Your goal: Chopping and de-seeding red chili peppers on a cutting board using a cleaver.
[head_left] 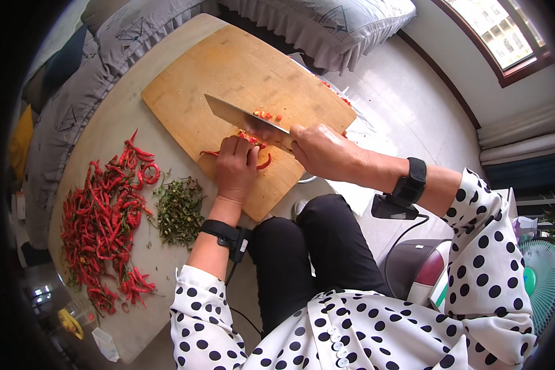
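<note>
On the wooden cutting board (189, 78), my left hand (236, 164) presses down several red chili peppers (263, 162), whose curved ends stick out at both sides of the fingers. My right hand (323, 150) grips the handle of a broad-bladed kitchen knife (245, 114). Its blade slants across the board just beyond my left fingertips, beside the cut ends of the peppers. A few chili slices (268, 115) lie along the far side of the blade. Where the edge meets the peppers is partly hidden by the blade.
A large pile of whole red chilies (101, 212) covers the left of the pale table (162, 277). Beside it lies a heap of green chili stems (180, 212). More chopped chili (326, 84) shows past the board's far right edge. Cables hang from both wrist straps.
</note>
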A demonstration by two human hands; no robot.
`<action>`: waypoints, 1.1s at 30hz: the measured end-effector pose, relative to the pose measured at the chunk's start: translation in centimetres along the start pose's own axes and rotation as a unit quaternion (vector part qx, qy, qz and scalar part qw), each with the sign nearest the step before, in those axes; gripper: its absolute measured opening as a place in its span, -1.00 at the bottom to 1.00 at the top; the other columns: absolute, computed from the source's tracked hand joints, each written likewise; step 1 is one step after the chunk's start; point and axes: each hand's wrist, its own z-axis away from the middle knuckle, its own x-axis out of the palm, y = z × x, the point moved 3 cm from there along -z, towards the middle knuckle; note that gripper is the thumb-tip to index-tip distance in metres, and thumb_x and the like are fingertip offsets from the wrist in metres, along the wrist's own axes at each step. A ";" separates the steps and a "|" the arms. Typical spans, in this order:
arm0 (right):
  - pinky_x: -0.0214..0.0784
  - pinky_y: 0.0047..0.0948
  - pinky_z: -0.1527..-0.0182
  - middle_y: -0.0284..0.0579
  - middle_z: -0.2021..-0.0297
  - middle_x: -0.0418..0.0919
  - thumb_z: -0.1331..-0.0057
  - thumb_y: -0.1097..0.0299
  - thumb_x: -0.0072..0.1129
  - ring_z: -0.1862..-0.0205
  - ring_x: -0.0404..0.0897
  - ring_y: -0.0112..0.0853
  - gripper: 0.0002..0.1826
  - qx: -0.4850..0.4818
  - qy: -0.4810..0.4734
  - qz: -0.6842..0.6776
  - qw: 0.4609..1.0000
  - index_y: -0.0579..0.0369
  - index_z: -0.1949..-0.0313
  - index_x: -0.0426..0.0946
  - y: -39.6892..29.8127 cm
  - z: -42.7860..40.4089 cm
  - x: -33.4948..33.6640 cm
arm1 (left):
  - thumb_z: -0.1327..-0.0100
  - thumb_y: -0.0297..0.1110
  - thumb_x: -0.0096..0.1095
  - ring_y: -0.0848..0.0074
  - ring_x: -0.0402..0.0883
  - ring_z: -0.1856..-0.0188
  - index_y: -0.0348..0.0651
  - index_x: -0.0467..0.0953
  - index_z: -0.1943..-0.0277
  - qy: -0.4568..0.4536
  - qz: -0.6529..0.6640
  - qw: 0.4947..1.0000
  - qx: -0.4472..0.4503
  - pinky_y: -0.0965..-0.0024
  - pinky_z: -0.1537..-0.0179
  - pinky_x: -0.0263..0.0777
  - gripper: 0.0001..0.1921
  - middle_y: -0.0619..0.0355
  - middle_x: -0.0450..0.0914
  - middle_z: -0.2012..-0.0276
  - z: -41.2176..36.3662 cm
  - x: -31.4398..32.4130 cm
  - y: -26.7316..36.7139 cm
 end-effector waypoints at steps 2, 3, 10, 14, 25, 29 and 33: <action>0.38 -0.02 0.44 0.24 0.59 0.48 -0.31 0.40 -0.07 0.48 0.53 0.12 -0.83 -0.003 -0.017 0.011 1.000 0.30 0.33 0.37 0.2 0.4 -0.4 | -0.06 -0.52 0.24 0.15 0.46 0.30 -0.20 0.42 0.39 0.010 0.003 1.000 0.018 0.18 0.27 0.41 -0.89 0.02 0.43 0.41 -0.4 0.2 0.4; 0.38 -0.03 0.43 0.24 0.58 0.48 -0.31 0.41 -0.07 0.48 0.54 0.11 -0.83 -0.011 -0.036 0.018 0.999 0.30 0.33 0.37 0.2 0.4 -0.2 | -0.06 -0.52 0.24 0.15 0.46 0.30 -0.20 0.42 0.39 0.008 0.001 1.000 0.016 0.18 0.27 0.41 -0.89 0.02 0.43 0.41 -0.2 0.0 0.3; 0.41 -0.09 0.39 0.24 0.56 0.49 -0.30 0.40 -0.07 0.45 0.55 0.10 -0.80 -0.128 -0.075 0.087 0.985 0.33 0.35 0.38 1.5 -0.4 0.5 | -0.05 -0.52 0.27 0.14 0.46 0.28 -0.19 0.43 0.38 0.003 -0.003 1.000 0.002 0.19 0.24 0.43 -0.87 0.03 0.41 0.40 0.3 0.1 -0.2; 0.40 -0.14 0.43 0.13 0.56 0.51 -0.27 0.36 -0.03 0.42 0.56 0.02 -0.79 -0.122 -0.124 0.079 0.982 0.30 0.36 0.43 2.3 -2.0 1.4 | -0.04 -0.51 0.29 0.14 0.47 0.26 -0.19 0.43 0.38 -0.010 -0.018 1.000 -0.007 0.18 0.24 0.43 -0.86 0.03 0.41 0.39 0.6 0.2 -0.6; 0.32 -0.07 0.51 0.19 0.61 0.45 -0.26 0.41 0.01 0.55 0.49 0.07 -0.85 -0.063 0.091 -0.041 0.993 0.24 0.42 0.37 0.8 -3.3 4.9 | 0.00 -0.49 0.33 0.19 0.50 0.32 -0.16 0.48 0.40 0.008 -0.045 0.999 0.016 0.20 0.29 0.43 -0.87 0.08 0.45 0.41 -0.1 -0.3 0.5; 0.33 -0.08 0.50 0.18 0.64 0.45 -0.22 0.45 0.03 0.53 0.53 0.05 -0.87 -0.107 0.099 0.039 0.989 0.26 0.40 0.35 1.9 -2.6 3.6 | -0.01 -0.52 0.33 0.22 0.50 0.35 -0.18 0.47 0.41 0.025 -0.009 1.000 0.015 0.23 0.32 0.43 -0.87 0.08 0.45 0.41 0.1 -0.3 0.0; 0.32 -0.31 0.58 -0.03 0.64 0.43 -0.08 0.47 0.08 0.60 0.52 -0.20 -0.90 -0.049 0.018 0.055 0.997 0.26 0.45 0.46 0.8 -0.7 0.8 | -0.02 -0.54 0.33 0.22 0.50 0.37 -0.20 0.47 0.41 0.017 -0.007 1.000 0.016 0.25 0.35 0.42 -0.87 0.07 0.44 0.42 0.0 -0.2 -0.1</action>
